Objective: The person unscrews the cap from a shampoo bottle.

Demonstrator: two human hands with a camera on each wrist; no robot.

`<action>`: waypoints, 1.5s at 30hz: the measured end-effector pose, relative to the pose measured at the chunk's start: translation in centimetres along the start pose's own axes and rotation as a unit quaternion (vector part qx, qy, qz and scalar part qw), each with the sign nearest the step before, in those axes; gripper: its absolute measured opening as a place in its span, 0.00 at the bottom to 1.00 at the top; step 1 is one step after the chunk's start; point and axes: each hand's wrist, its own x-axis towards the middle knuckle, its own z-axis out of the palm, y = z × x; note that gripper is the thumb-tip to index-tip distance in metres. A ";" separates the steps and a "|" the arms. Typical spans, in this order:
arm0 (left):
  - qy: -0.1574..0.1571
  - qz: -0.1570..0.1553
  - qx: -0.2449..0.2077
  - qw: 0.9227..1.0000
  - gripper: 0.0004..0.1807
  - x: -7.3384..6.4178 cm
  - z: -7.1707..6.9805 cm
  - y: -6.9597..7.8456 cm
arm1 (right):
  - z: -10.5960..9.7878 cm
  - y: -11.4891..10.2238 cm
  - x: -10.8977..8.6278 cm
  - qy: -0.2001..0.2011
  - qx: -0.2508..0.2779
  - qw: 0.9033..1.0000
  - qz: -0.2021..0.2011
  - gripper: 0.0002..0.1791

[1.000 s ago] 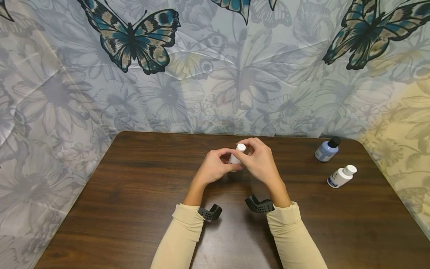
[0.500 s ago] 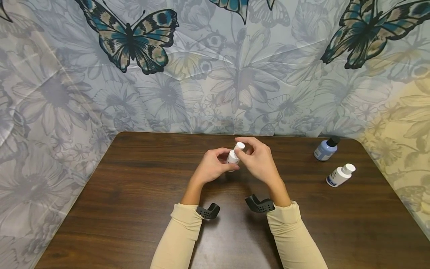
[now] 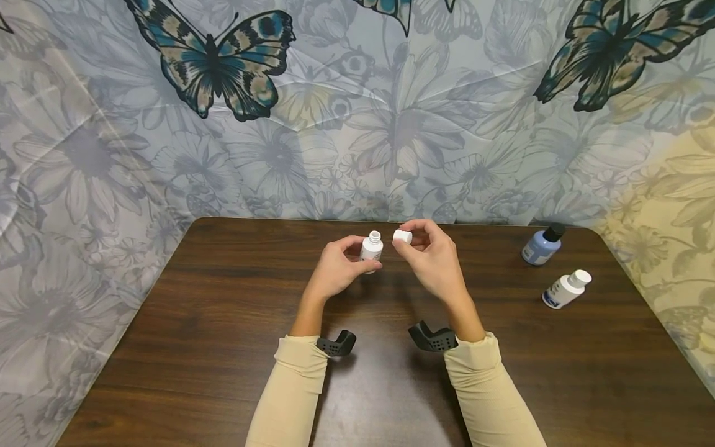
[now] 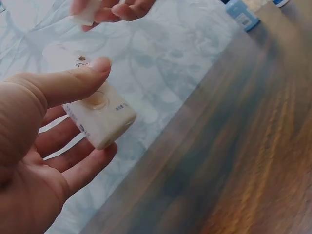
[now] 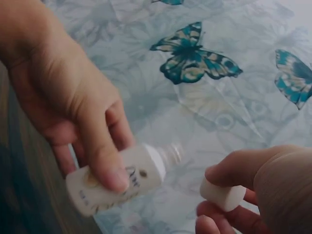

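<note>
My left hand (image 3: 337, 268) grips a small white bottle (image 3: 371, 248) between thumb and fingers, its bare neck pointing up. In the right wrist view the bottle (image 5: 122, 180) carries dark lettering, and its threaded neck shows uncapped. My right hand (image 3: 436, 264) pinches a white cap (image 3: 403, 236) between thumb and fingers, just right of the bottle and apart from it. The cap (image 5: 222, 194) also shows in the right wrist view. What is inside the bottle cannot be seen.
At the table's right side stand a blue bottle (image 3: 539, 247) with a black cap and another white bottle (image 3: 564, 290), capped. A butterfly-patterned cloth (image 3: 357, 136) hangs behind the brown table (image 3: 223, 347). Each wrist wears a black device.
The white cap has come off the bottle. My left hand has moved left with the bottle, while my right hand holds the cap slightly higher. The bottles at right stay put.
</note>
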 end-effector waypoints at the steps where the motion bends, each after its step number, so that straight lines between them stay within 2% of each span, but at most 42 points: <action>1: 0.010 0.002 0.000 1.000 0.26 0.0 -0.2 0.0 | 0.0 0.1 0.0 -0.002 -0.001 1.000 0.006 0.15; 7: 0.052 0.014 0.012 0.998 0.28 -0.1 -1.5 -0.4 | 0.5 0.5 -0.1 -0.024 -0.006 0.999 0.035 0.18; 11: 0.095 0.020 0.004 0.995 0.28 -0.3 -2.5 -0.4 | 0.7 0.3 0.0 -0.043 -0.007 0.999 0.031 0.21; 15: 0.132 0.020 0.016 0.991 0.28 -0.3 -3.2 -0.6 | 0.7 0.1 0.1 -0.056 -0.042 0.997 0.025 0.20; 20: 0.133 0.005 0.067 0.989 0.29 -0.3 -4.1 -1.1 | 1.1 0.0 0.5 -0.072 -0.076 0.994 0.029 0.19; 25: 0.137 -0.007 0.128 0.982 0.29 -0.3 -5.3 -1.3 | 2.3 0.4 1.0 -0.095 -0.095 0.990 0.029 0.21; 30: 0.133 0.007 0.182 0.974 0.28 -0.2 -6.5 -0.7 | 3.6 1.0 1.7 -0.128 -0.123 0.984 0.027 0.22; 35: 0.133 0.016 0.194 0.972 0.27 0.3 -7.3 -0.2 | 4.8 2.1 2.7 -0.147 -0.138 0.979 0.017 0.22; 40: 0.139 -0.011 0.191 0.972 0.28 1.0 -8.1 -1.1 | 7.2 3.5 4.1 -0.170 -0.130 0.977 0.024 0.18; 45: 0.140 -0.041 0.209 0.967 0.28 1.9 -8.7 -2.4 | 10.2 4.5 5.1 -0.187 -0.136 0.972 0.033 0.16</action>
